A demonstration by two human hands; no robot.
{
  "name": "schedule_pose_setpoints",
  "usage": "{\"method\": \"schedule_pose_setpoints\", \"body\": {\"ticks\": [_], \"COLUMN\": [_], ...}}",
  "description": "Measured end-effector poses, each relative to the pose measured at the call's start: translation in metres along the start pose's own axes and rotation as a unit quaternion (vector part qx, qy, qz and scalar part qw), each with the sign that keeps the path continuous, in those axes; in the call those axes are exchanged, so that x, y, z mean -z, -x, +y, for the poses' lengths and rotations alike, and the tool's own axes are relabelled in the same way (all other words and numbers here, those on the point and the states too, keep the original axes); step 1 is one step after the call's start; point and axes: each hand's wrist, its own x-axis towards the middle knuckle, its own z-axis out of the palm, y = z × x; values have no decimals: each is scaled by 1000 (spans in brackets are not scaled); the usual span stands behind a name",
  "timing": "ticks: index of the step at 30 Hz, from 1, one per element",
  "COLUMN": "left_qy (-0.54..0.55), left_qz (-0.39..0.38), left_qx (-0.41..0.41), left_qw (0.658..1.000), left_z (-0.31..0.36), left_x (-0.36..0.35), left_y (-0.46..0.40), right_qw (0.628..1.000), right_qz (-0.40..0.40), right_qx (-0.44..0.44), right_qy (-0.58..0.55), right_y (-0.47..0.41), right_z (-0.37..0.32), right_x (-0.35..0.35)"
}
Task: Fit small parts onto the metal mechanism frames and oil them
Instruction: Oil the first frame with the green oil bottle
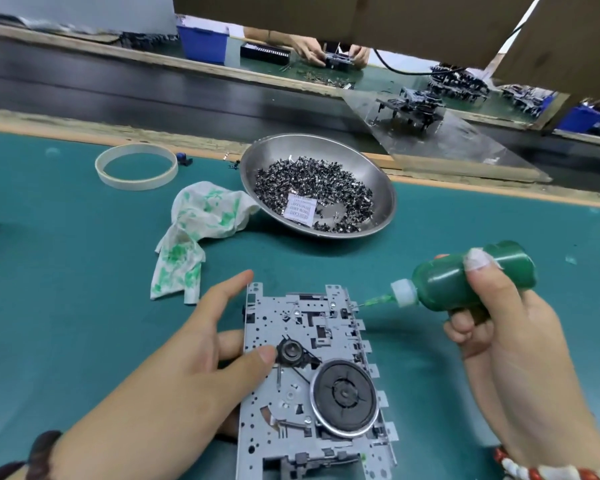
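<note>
frame: the metal mechanism frame [312, 379] lies flat on the green mat [66, 271], low and centre, with a big black flywheel [343, 398] at about 4 o'clock on the plate and a small black pulley [291, 351] near its middle.
left hand: the left hand [201, 355] steadies the frame at its 9 o'clock edge, fingers spread, thumb tip right beside the pulley, not pinching anything.
right hand: the right hand [510, 337] is wrapped around a green oil bottle [465, 282], lying sideways.
nozzle: the thin tip [369, 302] touches the frame's 1 o'clock corner.
parts: a steel bowl [378, 174] of small dark bits sits at 12 o'clock from the frame, well apart.
rag: a green-stained cloth [194, 233] sits at 10 o'clock.
</note>
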Motion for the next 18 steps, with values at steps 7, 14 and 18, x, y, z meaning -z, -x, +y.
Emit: {"method": "schedule_pose_setpoints", "body": {"ticks": [7, 14, 18], "left_qy": [6, -37, -18], "left_qz": [-5, -1, -3], "left_qx": [-7, -12, 1], "left_qw": [1000, 999, 1000], "left_z": [-1, -2, 1], "left_x": [-1, -2, -4], "left_y": [0, 0, 2], "right_qw": [1000, 996, 990], "right_qz": [21, 15, -4], "right_qx": [9, -68, -118], "right_qy": [4, -53, -72], "right_y": [1, 0, -2], "right_z": [0, -1, 0], "right_x": [-2, -1, 1]}}
